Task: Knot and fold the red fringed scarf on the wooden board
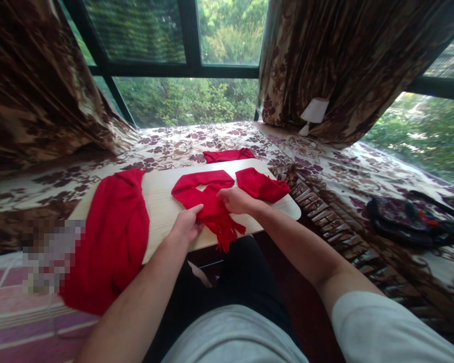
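A red fringed scarf lies in a loop on a small light wooden table, its fringe hanging over the near edge. My left hand pinches the scarf near its lower part. My right hand is closed on the same scarf just to the right. A folded red scarf lies right beside my right hand. A large red cloth drapes over the table's left end.
Another folded red scarf lies past the table's far edge on a floral-patterned bed cover. A dark bag sits at the right. Brown curtains and a window stand behind.
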`<state>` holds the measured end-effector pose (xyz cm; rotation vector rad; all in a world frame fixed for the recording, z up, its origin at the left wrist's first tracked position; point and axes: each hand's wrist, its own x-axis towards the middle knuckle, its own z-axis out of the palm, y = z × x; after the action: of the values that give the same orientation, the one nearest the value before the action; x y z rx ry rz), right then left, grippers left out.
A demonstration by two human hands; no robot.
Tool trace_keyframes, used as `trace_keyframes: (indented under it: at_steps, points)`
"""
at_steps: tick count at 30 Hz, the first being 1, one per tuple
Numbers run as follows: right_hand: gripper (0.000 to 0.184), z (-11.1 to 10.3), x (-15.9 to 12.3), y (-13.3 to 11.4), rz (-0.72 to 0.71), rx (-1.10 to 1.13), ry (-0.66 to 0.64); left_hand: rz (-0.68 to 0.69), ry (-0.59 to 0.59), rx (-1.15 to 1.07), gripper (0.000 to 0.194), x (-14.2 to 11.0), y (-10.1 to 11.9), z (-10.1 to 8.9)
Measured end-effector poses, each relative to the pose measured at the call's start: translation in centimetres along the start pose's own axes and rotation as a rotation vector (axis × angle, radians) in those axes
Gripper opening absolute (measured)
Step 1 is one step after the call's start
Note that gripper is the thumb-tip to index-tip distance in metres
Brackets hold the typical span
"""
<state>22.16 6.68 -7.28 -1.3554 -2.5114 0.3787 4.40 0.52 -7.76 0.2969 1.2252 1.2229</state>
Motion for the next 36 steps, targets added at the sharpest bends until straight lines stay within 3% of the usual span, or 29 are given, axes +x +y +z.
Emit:
trace_keyframes:
  at_steps: [4, 7, 9, 14, 19, 25, 29, 32, 34, 36]
  points:
    - [0.044, -0.1, -2.7, 1.2, -0.053, -0.107, 0.155, -0.014, 0.039, -0.18, 0.026, 0.6, 0.0, 0.6]
    - [0.074, 0.3, -4.2, 1.9, -0.069, -0.149, 0.182, -0.037, -0.05, -0.313, 0.028, 1.2, 0.4, 0.6]
    - [0.081, 0.4, -4.5, 2.1, -0.011, -0.163, 0.223, -0.032, -0.111, -0.38, 0.03, 1.6, 0.7, 0.6]
    - [0.033, 0.0, -3.3, 2.4, 0.244, -0.21, 0.31, -0.007, -0.14, -0.499, 0.031, 1.5, 1.3, 1.2]
    - [0.027, 0.0, -2.4, 2.0, 0.292, -0.275, 0.253, 0.001, -0.083, -0.548, 0.031, 1.2, 1.2, 1.8]
    - [0.025, 1.6, -2.2, -1.0, 0.302, -0.161, 0.14, 0.008, -0.085, -0.675, 0.035, 1.0, 1.5, 3.0]
    - [0.011, 3.3, -0.5, -3.3, 0.257, 0.27, 0.175, 0.003, -0.062, -0.699, 0.035, 0.3, 2.4, 4.3]
    - [0.009, 4.8, 1.1, -5.3, 0.366, 0.941, 0.308, 0.016, -0.054, -0.677, 0.035, -0.2, 3.0, 5.0]
    - [0.015, 5.6, 1.8, -6.7, 0.505, 1.393, 0.303, 0.017, -0.057, -0.657, 0.036, -0.4, 3.3, 5.2]
    - [0.02, 6.1, 2.2, -8.2, 0.551, 1.67, 0.341, 0.01, -0.061, -0.633, 0.035, -0.6, 3.5, 5.2]
